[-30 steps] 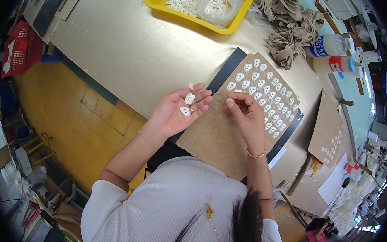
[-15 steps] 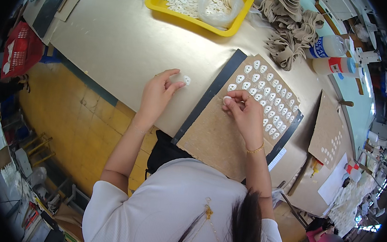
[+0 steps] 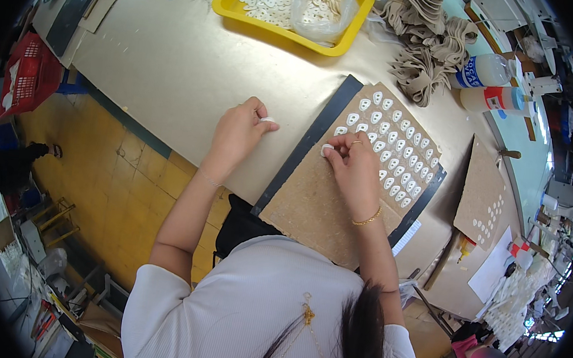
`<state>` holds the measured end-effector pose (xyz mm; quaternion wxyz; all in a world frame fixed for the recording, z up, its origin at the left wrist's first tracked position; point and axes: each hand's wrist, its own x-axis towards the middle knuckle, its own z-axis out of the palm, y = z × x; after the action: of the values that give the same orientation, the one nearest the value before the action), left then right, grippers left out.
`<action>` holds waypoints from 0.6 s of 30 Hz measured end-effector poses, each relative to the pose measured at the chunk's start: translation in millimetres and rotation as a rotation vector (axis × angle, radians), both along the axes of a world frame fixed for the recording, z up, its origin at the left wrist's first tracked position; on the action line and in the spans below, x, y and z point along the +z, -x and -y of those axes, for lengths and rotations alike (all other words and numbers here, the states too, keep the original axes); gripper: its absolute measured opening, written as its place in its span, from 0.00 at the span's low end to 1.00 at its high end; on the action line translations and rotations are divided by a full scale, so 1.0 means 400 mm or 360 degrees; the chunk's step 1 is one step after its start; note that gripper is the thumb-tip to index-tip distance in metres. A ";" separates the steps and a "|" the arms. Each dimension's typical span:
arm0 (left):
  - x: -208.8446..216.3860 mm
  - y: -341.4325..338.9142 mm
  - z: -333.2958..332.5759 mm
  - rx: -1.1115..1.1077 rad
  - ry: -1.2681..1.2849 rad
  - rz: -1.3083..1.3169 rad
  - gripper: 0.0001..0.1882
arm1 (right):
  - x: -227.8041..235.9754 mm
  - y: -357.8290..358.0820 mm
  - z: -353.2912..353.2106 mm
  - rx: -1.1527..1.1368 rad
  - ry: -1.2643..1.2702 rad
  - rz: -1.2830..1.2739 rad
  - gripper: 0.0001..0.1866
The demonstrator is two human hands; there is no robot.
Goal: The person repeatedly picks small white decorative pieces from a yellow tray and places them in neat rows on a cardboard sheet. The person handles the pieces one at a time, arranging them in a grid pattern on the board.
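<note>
My left hand (image 3: 236,135) is over the pale tabletop, thumb and fingers pinched on a small white oval piece (image 3: 268,119). Over a brown board (image 3: 305,194), my right hand (image 3: 356,171) grips another small white piece (image 3: 327,149) between thumb and forefinger, close to the board's left side. Rows of similar white pieces with dark marks (image 3: 395,146) cover the board's far right part; my right hand hides some of them. Dark strips (image 3: 302,150) run along the board's left and right sides.
A yellow tray (image 3: 245,19) at the far side holds loose white pieces and a plastic bag of them. Stacked brown strips (image 3: 420,68) and two bottles (image 3: 487,70) stand at the far right. Another board (image 3: 477,187) lies right; a red basket (image 3: 35,75) is far left.
My left fingers have closed on the white piece that was just past their tips. My right hand has shifted slightly left with its piece, toward the board's left side.
</note>
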<state>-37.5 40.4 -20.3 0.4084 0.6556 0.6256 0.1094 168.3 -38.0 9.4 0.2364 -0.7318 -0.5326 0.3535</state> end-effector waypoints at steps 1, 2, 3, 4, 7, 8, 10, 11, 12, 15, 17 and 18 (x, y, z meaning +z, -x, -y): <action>-0.001 0.003 0.002 0.0034 0.0014 0.0035 0.13 | -0.009 0.000 0.005 0.0057 -0.0172 0.0142 0.06; -0.004 0.007 0.004 0.0067 0.0028 0.0069 0.13 | -0.012 0.001 0.007 0.0031 -0.0192 0.0160 0.07; -0.005 0.009 0.007 0.0100 0.0043 0.0104 0.13 | -0.011 0.007 0.007 0.0004 -0.0211 0.0178 0.07; -0.003 0.009 0.009 0.0127 0.0070 0.0120 0.13 | -0.009 0.012 0.007 -0.0023 -0.0230 0.0196 0.08; -0.004 0.017 0.017 0.0208 0.0127 0.0252 0.12 | 0.019 0.018 0.011 0.0038 -0.0267 0.0130 0.10; -0.023 0.027 0.024 0.0228 0.0134 0.0354 0.12 | 0.026 0.020 0.014 0.0080 -0.0256 -0.0004 0.11; -0.012 0.021 0.031 0.0285 0.0392 0.0679 0.11 | 0.039 0.018 0.025 0.0146 -0.0224 -0.0259 0.14; 0.002 0.021 0.034 0.0327 0.0641 0.0893 0.11 | 0.045 0.020 0.026 0.0142 -0.0195 -0.0399 0.15; 0.016 0.018 0.039 0.0368 0.0891 0.1107 0.10 | 0.053 0.025 0.025 0.0138 -0.0170 -0.0538 0.15; 0.026 -0.016 0.076 0.0268 0.1284 0.1442 0.09 | 0.048 0.032 0.035 0.0144 -0.0114 -0.0877 0.16; 0.026 -0.036 0.103 0.0298 0.1464 0.1619 0.09 | 0.036 0.029 0.050 0.0119 -0.0066 -0.0966 0.15; 0.024 -0.042 0.112 0.0315 0.1560 0.1707 0.10 | 0.029 0.021 0.060 0.0085 -0.0029 -0.0954 0.14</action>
<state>-20.7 -4.6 -10.8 0.8930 0.1944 0.3733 0.1593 159.7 -61.9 21.1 0.3803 -0.5784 -0.4613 0.5551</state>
